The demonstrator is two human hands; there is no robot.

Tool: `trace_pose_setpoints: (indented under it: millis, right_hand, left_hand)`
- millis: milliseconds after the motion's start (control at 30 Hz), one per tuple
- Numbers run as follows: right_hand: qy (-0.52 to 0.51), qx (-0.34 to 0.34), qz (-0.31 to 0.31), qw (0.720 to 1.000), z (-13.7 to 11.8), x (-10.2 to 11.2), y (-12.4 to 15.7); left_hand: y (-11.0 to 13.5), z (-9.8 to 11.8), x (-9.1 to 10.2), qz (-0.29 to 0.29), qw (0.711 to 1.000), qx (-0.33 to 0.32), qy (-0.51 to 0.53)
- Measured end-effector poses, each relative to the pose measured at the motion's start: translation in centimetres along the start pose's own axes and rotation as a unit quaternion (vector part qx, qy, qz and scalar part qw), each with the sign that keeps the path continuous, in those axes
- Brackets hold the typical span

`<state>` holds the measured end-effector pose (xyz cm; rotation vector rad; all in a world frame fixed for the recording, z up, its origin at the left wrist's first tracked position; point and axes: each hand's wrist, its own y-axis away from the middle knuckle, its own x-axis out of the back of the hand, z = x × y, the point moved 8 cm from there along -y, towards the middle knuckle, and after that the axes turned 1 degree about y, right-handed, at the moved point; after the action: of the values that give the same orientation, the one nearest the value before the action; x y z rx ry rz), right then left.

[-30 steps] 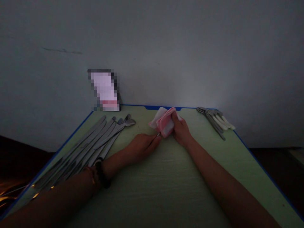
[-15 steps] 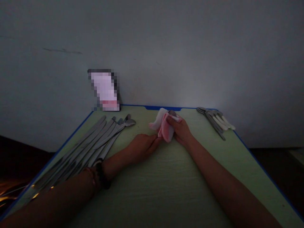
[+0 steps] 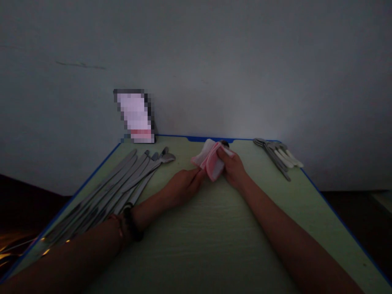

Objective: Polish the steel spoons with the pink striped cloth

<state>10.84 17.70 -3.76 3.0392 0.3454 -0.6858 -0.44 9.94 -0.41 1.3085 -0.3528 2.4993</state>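
Over the far middle of the table, a pink and white cloth (image 3: pixel 215 165) is folded around a metal spoon (image 3: pixel 225 143). Only the spoon's rounded end shows, just above the cloth. My right hand (image 3: pixel 233 165) grips the cloth, its thumb pressed on the front fold. On the other side, my left hand (image 3: pixel 185 183) is closed, its fingertips pinched at the cloth's lower left edge, where the spoon's handle seems to lie. Most of that handle is hidden by cloth and fingers.
Several long metal spoons and other cutlery (image 3: pixel 131 175) lie fanned on the left of the green table (image 3: pixel 202 245). At the far right lies a smaller group of spoons (image 3: pixel 272 153), some with white handles. A blurred upright screen (image 3: pixel 136 116) leans against the wall (image 3: pixel 214 73).
The cloth has shifted and turned slightly in my right hand, and its front fold lies flatter. The spoon's end stands a little further right and shows darker. My left hand has barely moved.
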Motion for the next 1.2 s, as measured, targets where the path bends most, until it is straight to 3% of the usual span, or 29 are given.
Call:
trace_pose_setpoints:
  millis: [267,500,933,1200]
  right_hand:
    - [-0.003,-0.004,0.012,1.000,0.0,0.1,0.0]
    - [-0.051,-0.007,0.083,0.995,-0.2,1.0,-0.1]
    - [-0.005,0.001,-0.018,1.000,-0.4,-0.4,0.2]
    - [0.000,0.000,-0.024,1.000,-0.4,-0.5,0.3]
  left_hand:
    - [0.1,-0.1,-0.3,-0.011,1.000,-0.003,-0.004]
    - [0.2,0.0,-0.6,-0.023,0.999,-0.023,-0.026]
    - [0.5,0.6,-0.9,-0.037,0.996,-0.059,-0.064]
    - [0.5,0.5,-0.9,-0.034,0.996,-0.051,-0.067]
